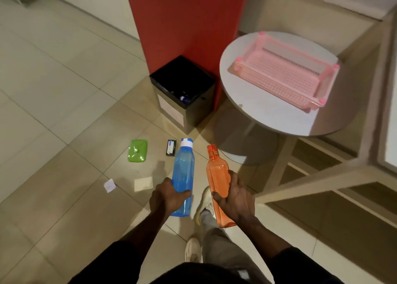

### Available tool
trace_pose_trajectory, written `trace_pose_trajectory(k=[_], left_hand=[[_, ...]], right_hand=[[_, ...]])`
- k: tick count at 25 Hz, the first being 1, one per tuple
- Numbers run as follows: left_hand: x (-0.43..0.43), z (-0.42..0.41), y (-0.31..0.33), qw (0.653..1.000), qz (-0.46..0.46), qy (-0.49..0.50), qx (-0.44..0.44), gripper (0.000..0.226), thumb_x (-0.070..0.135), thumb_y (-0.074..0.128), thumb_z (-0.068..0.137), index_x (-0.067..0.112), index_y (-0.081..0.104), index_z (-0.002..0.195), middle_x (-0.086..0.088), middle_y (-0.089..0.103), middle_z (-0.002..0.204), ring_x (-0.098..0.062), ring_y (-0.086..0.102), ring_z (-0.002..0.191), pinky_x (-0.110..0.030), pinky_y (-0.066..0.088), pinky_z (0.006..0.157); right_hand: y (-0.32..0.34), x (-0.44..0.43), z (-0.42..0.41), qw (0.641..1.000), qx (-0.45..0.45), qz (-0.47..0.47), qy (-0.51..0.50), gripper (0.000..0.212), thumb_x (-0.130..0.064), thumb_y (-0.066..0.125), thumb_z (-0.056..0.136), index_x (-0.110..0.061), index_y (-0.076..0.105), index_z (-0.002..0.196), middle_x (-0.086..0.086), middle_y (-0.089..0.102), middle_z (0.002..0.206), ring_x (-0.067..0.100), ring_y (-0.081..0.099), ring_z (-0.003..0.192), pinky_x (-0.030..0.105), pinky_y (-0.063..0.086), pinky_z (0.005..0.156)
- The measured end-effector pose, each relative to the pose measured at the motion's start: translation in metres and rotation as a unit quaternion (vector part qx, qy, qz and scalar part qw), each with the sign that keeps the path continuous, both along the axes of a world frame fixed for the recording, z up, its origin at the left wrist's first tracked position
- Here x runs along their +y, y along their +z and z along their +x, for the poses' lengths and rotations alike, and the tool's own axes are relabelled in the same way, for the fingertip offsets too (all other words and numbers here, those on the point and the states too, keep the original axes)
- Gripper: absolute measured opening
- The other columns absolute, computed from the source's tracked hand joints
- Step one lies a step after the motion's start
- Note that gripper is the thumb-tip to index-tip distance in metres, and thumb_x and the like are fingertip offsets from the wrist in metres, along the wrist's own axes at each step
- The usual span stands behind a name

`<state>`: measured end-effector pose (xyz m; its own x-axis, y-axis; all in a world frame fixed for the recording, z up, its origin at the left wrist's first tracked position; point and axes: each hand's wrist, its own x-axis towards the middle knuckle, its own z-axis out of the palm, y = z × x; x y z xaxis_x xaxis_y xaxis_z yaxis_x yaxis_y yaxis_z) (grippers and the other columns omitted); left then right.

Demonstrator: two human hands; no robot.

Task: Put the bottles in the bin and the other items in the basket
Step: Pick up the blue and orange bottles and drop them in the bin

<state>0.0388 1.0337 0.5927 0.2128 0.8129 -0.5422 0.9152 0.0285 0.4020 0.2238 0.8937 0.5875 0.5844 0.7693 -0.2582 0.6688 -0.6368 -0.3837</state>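
My left hand grips a blue bottle with a white cap, held out over the floor. My right hand grips an orange bottle beside it. Both bottles point toward the black bin, which stands on the floor against a red pillar and has something dark with a blue cap inside. A pink basket sits on a round white table to the right. On the floor lie a green lidded box, a small black item and two pieces of paper.
The red pillar rises behind the bin. A pale wooden frame stands at the right, close to the table's base. My feet in white shoes are on the tiled floor below my hands.
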Motion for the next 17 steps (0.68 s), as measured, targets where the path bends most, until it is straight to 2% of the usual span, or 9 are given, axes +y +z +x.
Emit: trace_pose_trajectory(k=[3,8,11,14,17], left_hand=[[0.035,0.011,-0.006,1.0,0.015,0.019,0.016,0.073,0.066,0.081,0.077,0.015,0.059,0.125,0.002,0.069,0.109,-0.017,0.067,0.09,-0.03,0.054,0.073],[0.106,0.044,-0.007,0.997,0.025,0.058,0.039,0.073,0.07,0.079,0.075,0.018,0.06,0.123,0.007,0.065,0.097,-0.012,0.065,0.079,-0.021,0.042,0.055],[0.142,0.064,-0.01,0.995,0.029,0.076,0.049,0.073,0.07,0.08,0.074,0.019,0.059,0.122,0.005,0.068,0.099,-0.014,0.069,0.083,-0.026,0.053,0.064],[0.174,0.081,-0.01,0.994,0.032,0.091,0.049,0.075,0.071,0.08,0.072,0.018,0.059,0.121,0.006,0.065,0.097,-0.013,0.064,0.08,-0.025,0.044,0.058],[0.201,0.091,-0.016,0.994,0.032,0.099,0.04,0.077,0.073,0.078,0.072,0.017,0.059,0.121,0.005,0.064,0.098,-0.015,0.063,0.082,-0.028,0.044,0.063]], right_hand=[[-0.008,0.048,0.018,0.999,0.006,-0.006,0.033,0.095,-0.08,0.052,0.084,-0.023,0.023,0.153,0.005,0.056,0.139,0.028,0.067,0.11,0.043,0.059,0.087],[-0.019,0.138,0.064,0.995,0.004,-0.032,0.096,0.094,-0.082,0.049,0.084,-0.023,0.022,0.152,0.003,0.055,0.14,0.025,0.066,0.114,0.039,0.057,0.09],[-0.023,0.185,0.09,0.991,0.011,-0.029,0.132,0.095,-0.084,0.047,0.083,-0.024,0.022,0.153,0.002,0.054,0.142,0.026,0.066,0.117,0.041,0.057,0.092],[-0.022,0.222,0.112,0.989,0.014,-0.023,0.144,0.096,-0.082,0.051,0.084,-0.024,0.022,0.154,0.003,0.054,0.143,0.028,0.066,0.115,0.043,0.058,0.091],[-0.024,0.257,0.121,0.988,0.019,-0.028,0.147,0.096,-0.083,0.05,0.081,-0.025,0.022,0.153,0.003,0.055,0.141,0.029,0.067,0.111,0.042,0.059,0.087]])
